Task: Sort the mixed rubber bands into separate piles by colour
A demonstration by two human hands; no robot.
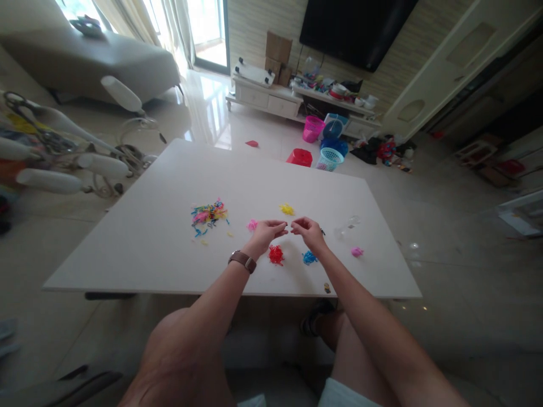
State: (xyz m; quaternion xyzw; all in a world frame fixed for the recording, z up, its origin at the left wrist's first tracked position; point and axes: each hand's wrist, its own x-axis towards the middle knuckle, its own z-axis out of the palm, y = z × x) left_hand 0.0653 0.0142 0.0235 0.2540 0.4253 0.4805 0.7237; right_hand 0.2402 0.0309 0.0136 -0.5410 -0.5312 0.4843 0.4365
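My left hand [270, 233], with a brown watch on the wrist, is closed in a pinch above the table. My right hand [309, 230] is pinched too, its fingertips a small gap from the left ones. Whatever they hold is too small to make out; a dark speck shows at the left fingertips. Around them lie piles of small band-like pieces: a red pile [276, 255] below, a blue pile [309, 258] under the right wrist, a yellow pile [287, 209] beyond, and a pink pile [252, 225] beside the left hand. A mixed-colour heap [208, 216] lies farther left.
On the white table [161, 237] a clear plastic container [348, 226] lies at right, near a purple-pink bundle [357, 252]. A small figure [327, 288] sits by the near edge. Past the far edge stand a red stool [300, 157] and a light-blue basket [330, 159].
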